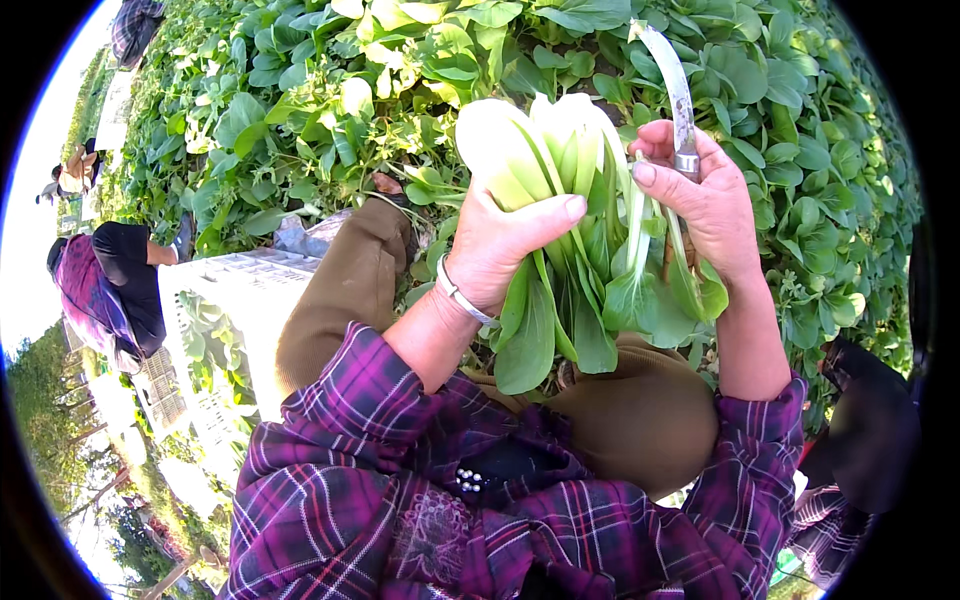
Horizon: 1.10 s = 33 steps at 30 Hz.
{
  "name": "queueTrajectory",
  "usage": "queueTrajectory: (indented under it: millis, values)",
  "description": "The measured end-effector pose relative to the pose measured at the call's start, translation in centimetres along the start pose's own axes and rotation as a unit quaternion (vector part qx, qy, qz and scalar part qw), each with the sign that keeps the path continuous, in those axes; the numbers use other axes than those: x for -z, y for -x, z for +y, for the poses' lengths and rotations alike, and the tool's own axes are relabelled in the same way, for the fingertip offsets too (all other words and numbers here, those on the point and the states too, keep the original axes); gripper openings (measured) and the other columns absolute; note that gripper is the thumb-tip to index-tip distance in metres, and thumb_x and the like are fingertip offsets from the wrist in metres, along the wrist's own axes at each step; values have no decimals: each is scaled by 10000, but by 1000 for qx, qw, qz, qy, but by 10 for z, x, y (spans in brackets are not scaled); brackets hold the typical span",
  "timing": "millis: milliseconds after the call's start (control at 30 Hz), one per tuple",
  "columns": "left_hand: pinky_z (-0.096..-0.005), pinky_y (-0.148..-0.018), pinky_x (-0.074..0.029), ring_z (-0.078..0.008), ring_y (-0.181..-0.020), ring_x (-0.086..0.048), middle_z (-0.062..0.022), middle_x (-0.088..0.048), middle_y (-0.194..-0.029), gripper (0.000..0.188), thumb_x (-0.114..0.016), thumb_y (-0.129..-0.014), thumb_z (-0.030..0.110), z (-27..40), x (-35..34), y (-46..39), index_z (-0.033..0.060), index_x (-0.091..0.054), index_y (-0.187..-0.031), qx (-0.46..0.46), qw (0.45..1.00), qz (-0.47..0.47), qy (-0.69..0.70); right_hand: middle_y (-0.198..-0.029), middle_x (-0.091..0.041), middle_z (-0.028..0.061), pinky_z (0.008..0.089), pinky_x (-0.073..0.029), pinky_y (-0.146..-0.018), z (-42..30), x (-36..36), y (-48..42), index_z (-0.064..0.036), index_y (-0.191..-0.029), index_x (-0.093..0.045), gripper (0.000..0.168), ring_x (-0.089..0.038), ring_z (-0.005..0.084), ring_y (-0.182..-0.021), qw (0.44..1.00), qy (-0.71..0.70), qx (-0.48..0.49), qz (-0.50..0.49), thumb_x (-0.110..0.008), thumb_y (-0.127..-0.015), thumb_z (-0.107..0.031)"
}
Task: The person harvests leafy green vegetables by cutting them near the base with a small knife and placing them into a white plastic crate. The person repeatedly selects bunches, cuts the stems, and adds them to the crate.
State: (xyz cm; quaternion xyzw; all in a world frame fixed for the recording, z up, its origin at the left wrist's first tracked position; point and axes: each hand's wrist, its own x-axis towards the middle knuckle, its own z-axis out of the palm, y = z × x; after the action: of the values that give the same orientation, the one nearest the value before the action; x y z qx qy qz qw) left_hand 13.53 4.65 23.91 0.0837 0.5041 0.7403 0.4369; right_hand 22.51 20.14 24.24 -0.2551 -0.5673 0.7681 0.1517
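My left hand (504, 244), with a metal bangle at the wrist, grips a bunch of bok choy (551, 161); the pale stem bases point up and the green leaves hang down. To its right, my right hand (701, 187) holds a sickle (677, 97) with a curved, dirt-specked metal blade pointing up. The same hand pinches some loose bok choy leaves (637, 232) by their stalks between thumb and fingers. These leaves hang beside the bunch, and their lower parts overlap it. Most of the sickle's handle is hidden by the hand and leaves.
Dense bok choy plants (787, 97) grow in front and to the right. A white plastic crate (225, 322) stands at my left, near my knee, with greens visible through its side. Another person (112, 292) crouches beyond it. A person in dark clothing (862, 435) is close at the right.
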Motion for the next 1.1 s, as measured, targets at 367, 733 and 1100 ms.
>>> queueTrajectory:
  millis: [367, 733, 1100]
  values:
    - [-246, -770, -430, -105, -851, -533, -29, -555, -949, 502, -717, -614, 57, 48, 34, 122, 22, -464, -1047, -82, 996, -30, 25, -890, -554, 57, 202, -441, -707, -45, -121, 104, 6, -965, -516, 311, -528, 88, -771, 976, -51, 208, -23, -629, -678, 53]
    - [-268, -826, -395, -110, -937, -477, -29, -493, -1004, 673, -738, -558, 53, 29, 68, 188, 35, -357, -1112, -149, 988, -33, 27, -806, -552, 16, 187, -426, -641, -5, -197, 148, -12, -861, -524, 155, -517, 65, -686, 938, 70, 336, -40, -603, -728, -8]
    - [-270, -806, -392, -127, -897, -508, -38, -546, -970, 417, -602, -637, 45, 50, 115, 239, 16, -489, -1037, -237, 970, -56, 6, -686, -556, -10, 136, -339, -470, -11, -184, 179, -32, -915, -549, 280, -464, 14, -572, 975, 94, 127, -158, -653, -718, -201]
